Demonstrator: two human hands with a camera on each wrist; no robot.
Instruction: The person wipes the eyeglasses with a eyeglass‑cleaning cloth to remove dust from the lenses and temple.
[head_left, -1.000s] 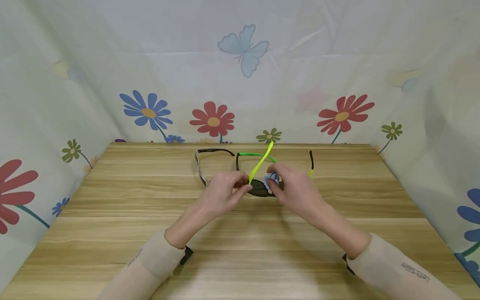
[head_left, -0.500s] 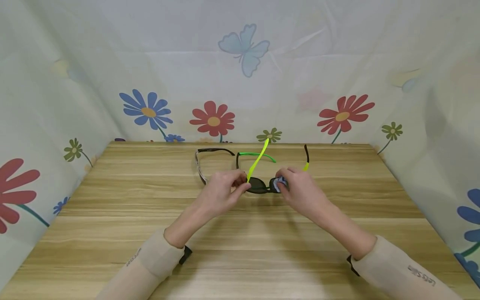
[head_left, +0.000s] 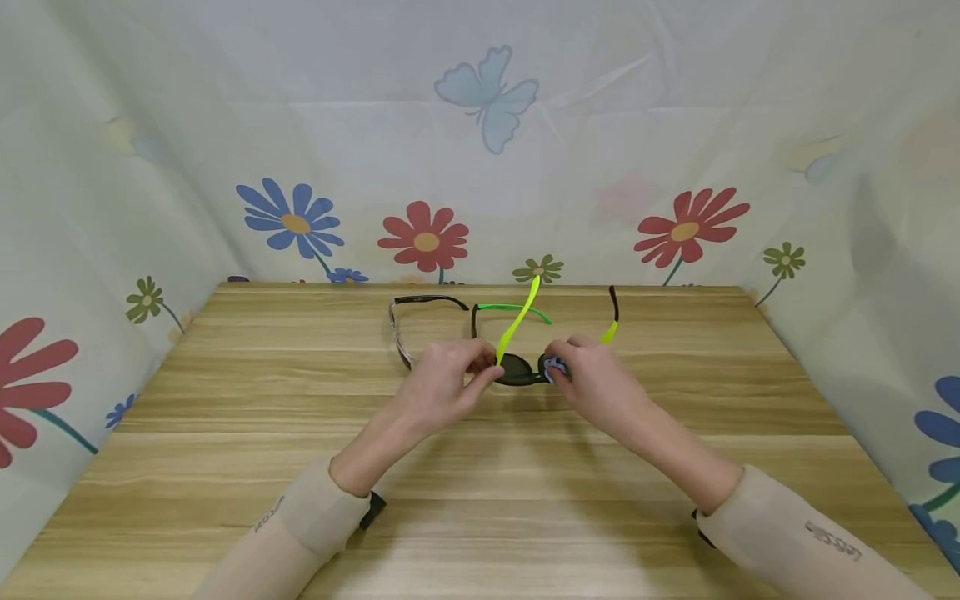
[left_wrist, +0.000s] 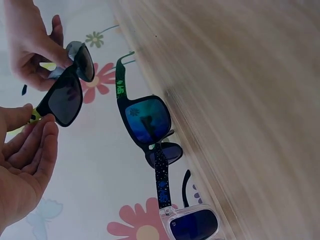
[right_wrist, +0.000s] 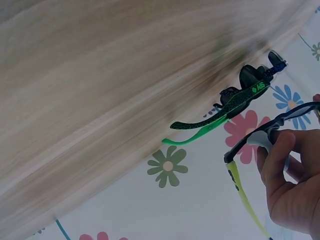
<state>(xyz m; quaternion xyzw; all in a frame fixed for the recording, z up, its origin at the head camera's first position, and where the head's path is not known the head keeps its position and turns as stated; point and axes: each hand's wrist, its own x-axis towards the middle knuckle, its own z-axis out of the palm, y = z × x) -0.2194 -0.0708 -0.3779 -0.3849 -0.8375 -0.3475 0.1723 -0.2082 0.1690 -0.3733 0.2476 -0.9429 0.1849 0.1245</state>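
Black sunglasses (head_left: 516,370) with neon-yellow temples are held up over the table, temples unfolded and pointing away. My left hand (head_left: 442,383) pinches them at the left hinge, thumb and fingertips on the yellow temple's end, as the left wrist view shows. My right hand (head_left: 603,379) pinches a crumpled blue-grey cloth (head_left: 554,367) around the right lens. In the right wrist view the cloth (right_wrist: 261,139) shows between thumb and fingers against the frame. The left lens (left_wrist: 66,100) is uncovered; most of the right lens is hidden by the hand and cloth in the head view.
Behind the hands on the wooden table (head_left: 480,500) stand sunglasses with a green temple (head_left: 510,308) and blue-green lenses (left_wrist: 147,120). Left of them are clear-framed sunglasses (left_wrist: 195,225) with dark temples. A flowered curtain (head_left: 337,125) rises beyond the table's back edge.
My right hand has moved the cloth from near the bridge out onto the right lens, then slightly back left. The sunglasses' right temple has shifted a little left. My left hand has hardly moved.
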